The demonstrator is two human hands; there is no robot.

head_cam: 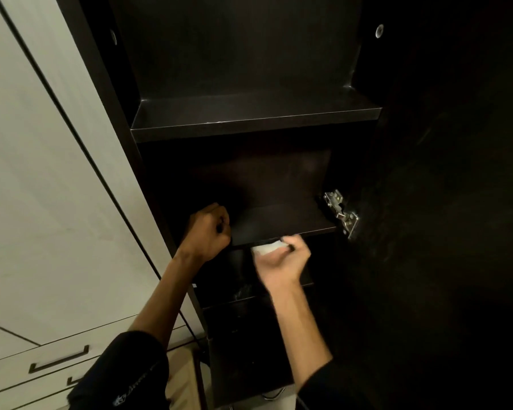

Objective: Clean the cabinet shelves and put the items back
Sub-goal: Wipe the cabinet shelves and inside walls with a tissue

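A dark cabinet stands open with bare shelves: an upper shelf [249, 113] and a middle shelf [282, 221]. My left hand [209, 230] is curled into a fist at the left front edge of the middle shelf; what it grips, if anything, is hidden in shadow. My right hand [283, 261] is just under the front edge of that shelf and holds a white cloth [268, 248] between thumb and fingers. Its motion blurs the hand. A lower shelf [234, 291] shows pale dust marks.
The open cabinet door [442, 232] hangs at the right on a metal hinge [341, 213]. White wardrobe doors [42, 173] and drawers with dark handles [58, 361] fill the left. A chrome object [274, 393] sits near the floor below.
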